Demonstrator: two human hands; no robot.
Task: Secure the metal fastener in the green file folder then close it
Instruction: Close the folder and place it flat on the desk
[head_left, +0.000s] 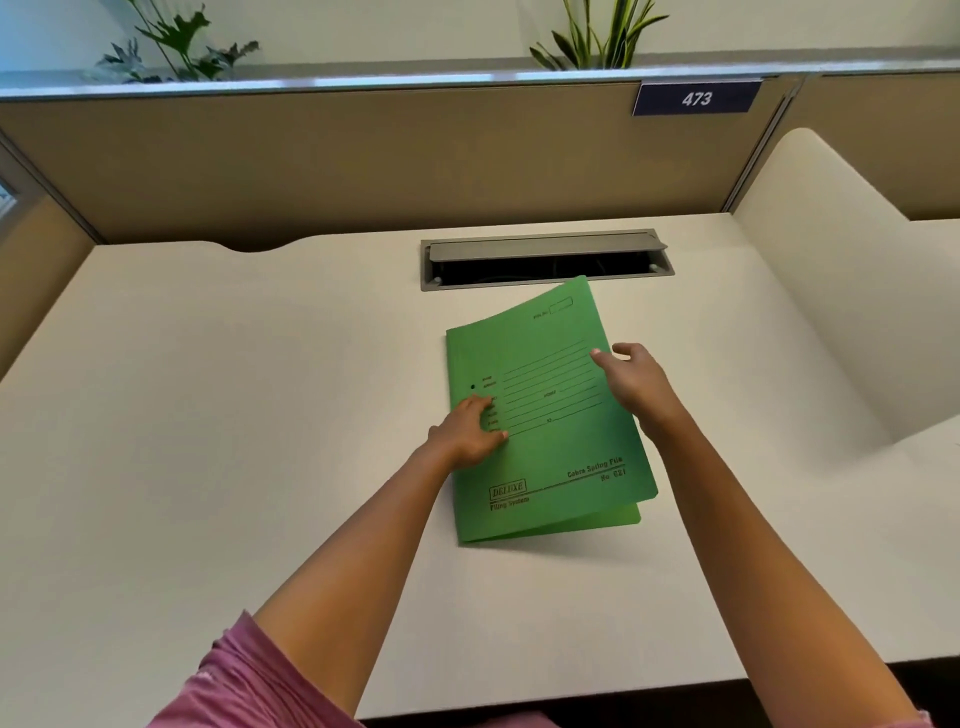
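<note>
A green file folder (550, 415) lies on the white desk (208, 415), spine at the left. Its printed front cover is nearly down, its right edge still lifted a little above the back cover. My left hand (470, 428) rests flat on the cover near the spine, fingers spread. My right hand (631, 382) hovers at the cover's right edge with fingers apart, touching or just above it; nothing is held. The metal fastener is hidden inside the folder.
A grey cable hatch (545, 257) is set in the desk just behind the folder, its lid raised. Brown partition walls (363, 156) enclose the desk; a sign reads 473 (696, 97). A curved white divider (810, 260) stands on the right.
</note>
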